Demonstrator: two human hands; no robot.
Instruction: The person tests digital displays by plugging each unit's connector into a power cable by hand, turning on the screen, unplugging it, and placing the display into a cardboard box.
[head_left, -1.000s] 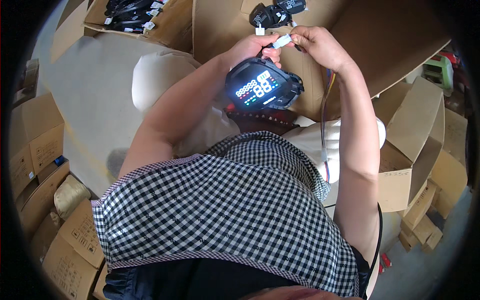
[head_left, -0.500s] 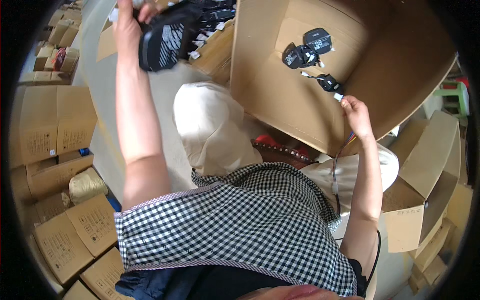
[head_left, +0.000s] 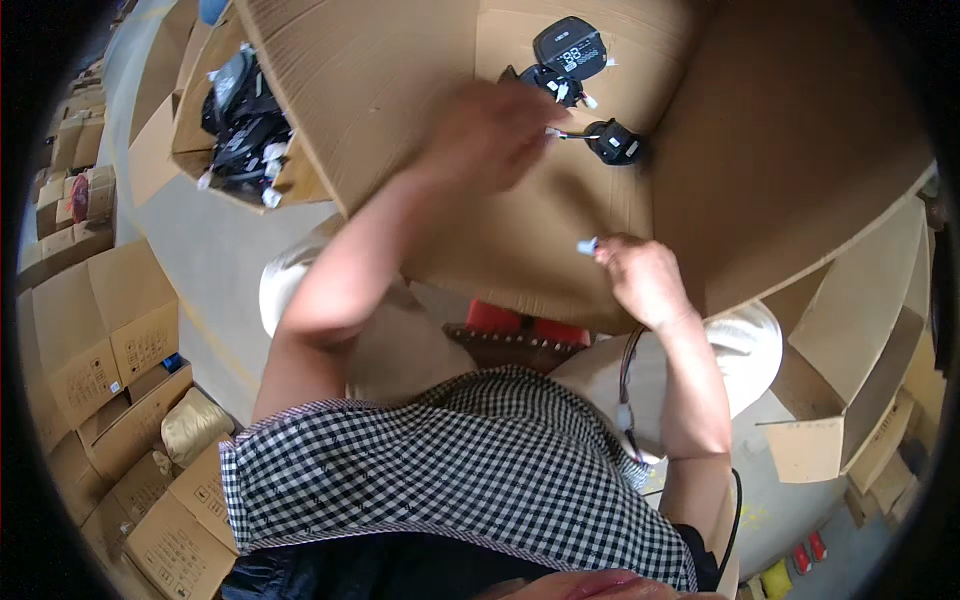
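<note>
My right hand (head_left: 645, 282) is closed on a white cable connector (head_left: 587, 246) over the near part of a large open cardboard box (head_left: 790, 130). Dark wires (head_left: 626, 375) run down from that hand across my lap. Blurred by motion, my left hand (head_left: 490, 135) is inside the box; its fingers are too smeared to read. Closest to it are a black display unit (head_left: 560, 90), partly hidden behind the hand, and a small round black part (head_left: 613, 143) whose short lead ends in a white plug. Another black display panel (head_left: 572, 50) lies farther back, face up.
To the left stands a smaller carton with several black display units (head_left: 245, 125) and white plugs. Stacked cartons (head_left: 85, 340) line the left side, beside a gold-coloured bag (head_left: 195, 425). At right is an open carton (head_left: 810, 445). A red seat (head_left: 520, 325) shows between my knees.
My left hand has swung from the far left into the large box; the black display unit it had is gone from it. My right hand has drawn nearer with the connector. The view has shifted.
</note>
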